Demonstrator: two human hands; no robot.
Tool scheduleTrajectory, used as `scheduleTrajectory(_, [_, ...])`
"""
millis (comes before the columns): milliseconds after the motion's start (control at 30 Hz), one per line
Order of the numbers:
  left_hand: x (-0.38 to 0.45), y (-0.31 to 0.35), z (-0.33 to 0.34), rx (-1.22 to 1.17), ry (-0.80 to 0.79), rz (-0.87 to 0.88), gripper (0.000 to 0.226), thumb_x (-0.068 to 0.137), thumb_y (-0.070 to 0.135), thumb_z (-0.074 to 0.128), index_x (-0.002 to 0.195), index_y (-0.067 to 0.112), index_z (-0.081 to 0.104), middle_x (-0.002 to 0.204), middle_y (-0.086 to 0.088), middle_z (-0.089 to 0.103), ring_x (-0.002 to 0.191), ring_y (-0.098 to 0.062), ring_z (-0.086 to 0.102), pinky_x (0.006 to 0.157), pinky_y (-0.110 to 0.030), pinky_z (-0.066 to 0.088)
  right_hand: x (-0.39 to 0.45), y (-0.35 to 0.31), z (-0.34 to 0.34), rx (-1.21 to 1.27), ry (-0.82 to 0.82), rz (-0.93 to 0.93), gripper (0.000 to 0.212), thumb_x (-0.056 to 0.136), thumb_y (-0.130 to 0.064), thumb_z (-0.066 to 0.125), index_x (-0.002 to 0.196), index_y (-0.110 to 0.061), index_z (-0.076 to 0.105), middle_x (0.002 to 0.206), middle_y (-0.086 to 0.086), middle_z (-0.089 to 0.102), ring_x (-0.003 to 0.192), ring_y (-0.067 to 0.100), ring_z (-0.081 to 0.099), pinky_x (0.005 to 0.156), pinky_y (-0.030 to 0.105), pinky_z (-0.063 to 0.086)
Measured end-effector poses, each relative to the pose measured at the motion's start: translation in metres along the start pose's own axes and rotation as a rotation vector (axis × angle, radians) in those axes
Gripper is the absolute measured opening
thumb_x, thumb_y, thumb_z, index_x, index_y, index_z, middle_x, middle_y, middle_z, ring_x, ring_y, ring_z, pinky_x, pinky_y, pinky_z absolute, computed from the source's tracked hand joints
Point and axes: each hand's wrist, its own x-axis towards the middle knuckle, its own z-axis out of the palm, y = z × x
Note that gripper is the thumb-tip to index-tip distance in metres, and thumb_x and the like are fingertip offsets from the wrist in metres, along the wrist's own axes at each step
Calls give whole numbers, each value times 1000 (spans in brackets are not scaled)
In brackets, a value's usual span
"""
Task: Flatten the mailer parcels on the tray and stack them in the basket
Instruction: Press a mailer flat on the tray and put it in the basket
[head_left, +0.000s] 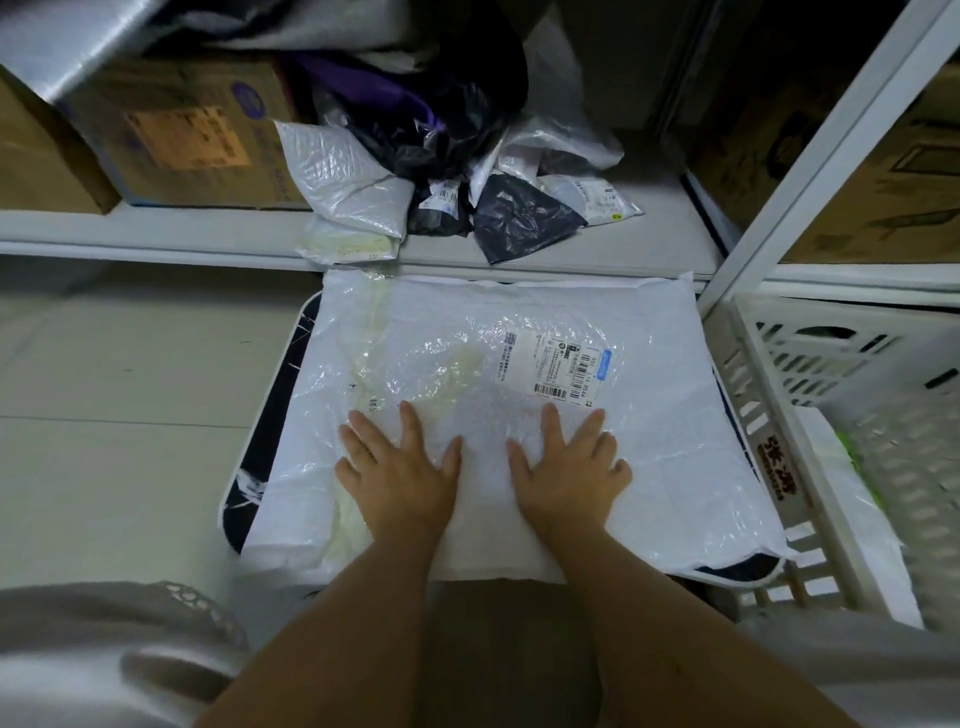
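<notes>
We see a large white bubble mailer (519, 395) lying flat across a dark tray (260, 467) with a white rim, covering nearly all of it. The left hand (400, 467) and right hand (569, 462) rest side by side on the near half of the mailer, palms down, fingers spread and extended; neither grips anything, both simply press on the plastic. A printed shipping label (558, 369) sits on the mailer's upper surface, just beyond the right hand. Immediately to the right of the tray stands a white slotted basket (769, 431), with pale flat material lying inside it. Beyond the tray, on a white shelf (156, 228), we note a loose pile of black and white mailers (441, 176) beside a cardboard box (176, 135).
</notes>
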Motion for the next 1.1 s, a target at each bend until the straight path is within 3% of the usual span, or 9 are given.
scheduleTrajectory(167, [22, -12, -14, 71, 54, 2, 74, 82, 76, 18, 137, 29, 33, 124, -8, 47, 104, -31, 44, 81, -43, 34, 25, 18, -4, -91, 82, -87, 58, 94, -63, 16, 140, -31, 29, 151, 13, 28, 119, 29, 43, 90, 45, 40])
scheduleTrajectory(300, [40, -11, -17, 50, 119, 34, 65, 80, 71, 30, 113, 20, 54, 106, -9, 52, 102, -31, 46, 92, -45, 35, 47, 20, -10, -98, 110, -155, 54, 95, -60, 18, 125, -23, 42, 117, 4, 54, 101, 25, 51, 81, 40, 35])
scheduleTrajectory(400, [50, -12, -11, -6, 93, 112, 69, 83, 65, 35, 124, 13, 51, 137, -13, 43, 135, -33, 29, 112, -52, 22, 59, 23, -9, -97, 115, -155, 59, 94, -63, 20, 135, -25, 38, 116, 2, 53, 98, 26, 55, 82, 40, 33])
scheduleTrajectory(500, [57, -13, -8, -47, 22, 117, 81, 84, 67, 30, 143, 11, 30, 158, -7, 16, 146, -31, 9, 115, -53, 13, 67, 28, -11, -149, 130, -151, 63, 91, -68, 15, 136, -32, 40, 115, 3, 53, 105, 26, 51, 94, 47, 33])
scheduleTrajectory(633, [71, -12, -18, -3, 47, 138, 80, 78, 76, 25, 139, 26, 30, 133, -2, 45, 123, -33, 39, 99, -52, 34, 78, 28, -12, -126, 24, -140, 70, 88, -75, 13, 139, -35, 38, 150, 5, 30, 143, 37, 16, 108, 67, 18])
scheduleTrajectory(733, [84, -9, -26, 81, 0, 127, 78, 76, 81, 21, 138, 35, 31, 118, -4, 46, 111, -32, 42, 93, -52, 37, 85, 28, -5, -56, -88, -141, 83, 83, -80, 9, 145, -28, 26, 162, -4, 0, 147, 40, -3, 110, 70, 11])
scheduleTrajectory(900, [87, -2, -25, 106, -12, 87, 70, 78, 78, 25, 124, 29, 45, 128, -11, 41, 130, -35, 30, 99, -64, 30, 88, 37, -8, -73, -59, -99, 76, 87, -75, 5, 149, -33, 13, 158, -3, 16, 139, 31, 25, 105, 57, 30])
scheduleTrajectory(1000, [85, 0, -19, 87, -81, 88, 79, 82, 76, 19, 142, 25, 28, 155, -6, 17, 145, -35, 2, 106, -68, 18, 96, 53, -14, -100, 27, -42, 55, 94, -63, 13, 140, -35, 26, 132, 4, 42, 114, 27, 43, 86, 44, 39])
scheduleTrajectory(1100, [90, 6, -20, 111, -97, -16, 84, 88, 70, 13, 151, 15, 14, 160, -7, 4, 146, -36, -3, 108, -67, 13, 105, 49, -22, -65, 114, 160, 48, 96, -54, 22, 123, -22, 46, 118, 12, 50, 109, 30, 44, 86, 44, 36])
